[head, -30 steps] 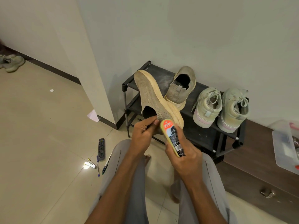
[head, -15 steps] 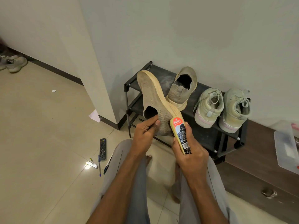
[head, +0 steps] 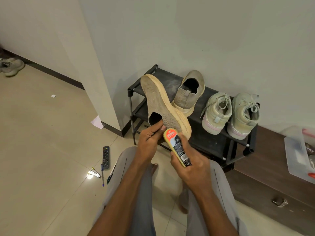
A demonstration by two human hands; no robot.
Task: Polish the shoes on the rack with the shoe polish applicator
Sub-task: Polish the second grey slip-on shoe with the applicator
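The left hand (head: 150,142) grips the heel opening of the beige slip-on shoe (head: 162,106), raised before the rack (head: 219,138), while just beside it the right hand (head: 192,169) clasps the polish applicator (head: 177,146) against the shoe's heel.

The left hand (head: 150,139) covers the heel rim of the held slip-on shoe (head: 162,106), and its fingertips vanish inside the opening. The right hand (head: 190,166) hides the near end of the polish applicator (head: 177,147); the small print on its label is too fine to read. The clear plastic box (head: 296,154) at far right is cut off by the edge, its contents unclear. The sneaker (head: 12,67) at far left is also cropped
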